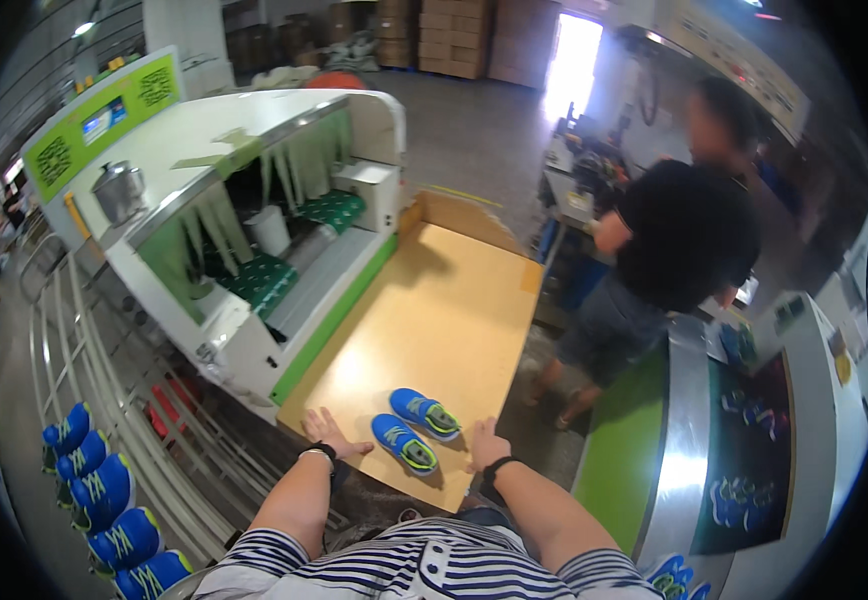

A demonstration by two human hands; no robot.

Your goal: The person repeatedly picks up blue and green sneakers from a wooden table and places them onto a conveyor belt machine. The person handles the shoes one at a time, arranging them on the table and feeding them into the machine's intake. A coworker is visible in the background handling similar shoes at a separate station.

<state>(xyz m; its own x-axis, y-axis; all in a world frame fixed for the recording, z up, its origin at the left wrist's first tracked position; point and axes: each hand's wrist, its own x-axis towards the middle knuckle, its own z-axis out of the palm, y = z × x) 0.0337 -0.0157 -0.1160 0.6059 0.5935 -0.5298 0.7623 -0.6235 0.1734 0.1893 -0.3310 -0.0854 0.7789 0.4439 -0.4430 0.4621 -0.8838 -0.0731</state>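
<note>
Two small blue shoes [414,428] lie side by side near the front edge of the wooden desk [454,300]. Left hand [329,435] and right hand [486,445] rest flat, each grip open and empty, flanking the pair. Advice: close on both shoes evenly, soles down.

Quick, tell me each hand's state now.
Left hand: open, flat on the wooden table, holding nothing.
Right hand: on table edge beside blue shoes; grip unclear.
</note>
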